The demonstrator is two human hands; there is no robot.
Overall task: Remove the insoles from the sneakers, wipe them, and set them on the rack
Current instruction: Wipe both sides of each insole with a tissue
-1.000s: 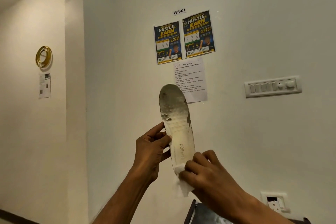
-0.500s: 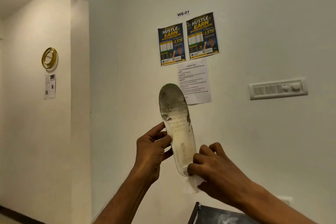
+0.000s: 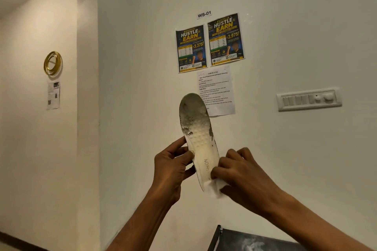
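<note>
White wall (image 3: 285, 26) with 2 posters (image 3: 191, 49) behind a raised insole (image 3: 199, 132).
Left hand (image 3: 171, 169) pinches the dirty insole's edge, holding it upright; right hand (image 3: 240, 173) grips a white wipe (image 3: 216, 188) against its heel.

Posters (image 3: 191, 49) hang above the insole (image 3: 199, 136), switchboard (image 3: 309, 100) to its right.

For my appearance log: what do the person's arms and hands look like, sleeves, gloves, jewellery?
Left hand and right hand are bare, no gloves. Both forearms are uncovered down to the frame edge, no sleeve showing. No watch, ring or band visible.
</note>
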